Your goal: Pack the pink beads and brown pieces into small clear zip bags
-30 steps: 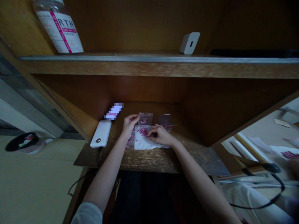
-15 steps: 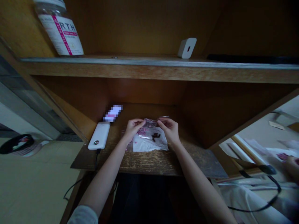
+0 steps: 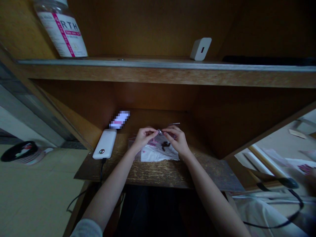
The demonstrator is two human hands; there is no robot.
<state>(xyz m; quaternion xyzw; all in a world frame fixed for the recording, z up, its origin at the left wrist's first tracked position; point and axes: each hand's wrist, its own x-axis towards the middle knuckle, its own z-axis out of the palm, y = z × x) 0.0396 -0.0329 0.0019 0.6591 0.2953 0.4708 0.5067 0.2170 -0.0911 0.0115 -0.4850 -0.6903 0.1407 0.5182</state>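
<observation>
My left hand and my right hand meet over the wooden shelf, thumbs and forefingers closed. Between their fingertips they pinch the gathered top of a small clear plastic bag. Small pink pieces show below my left fingers. Under the hands lies a white tissue, and small dark brown pieces are on it. A thin silvery stick shows just behind my right hand; its exact kind is unclear.
A white power bank with a black cable and a lit, blurred-out phone lie at left. The upper shelf bears a labelled jar and a white charger. A basket stands on the floor. Another person's hand shows at far right.
My hands have drawn closer together, and the bag's top, spread between them before, is now bunched at the fingertips. The view has shifted slightly.
</observation>
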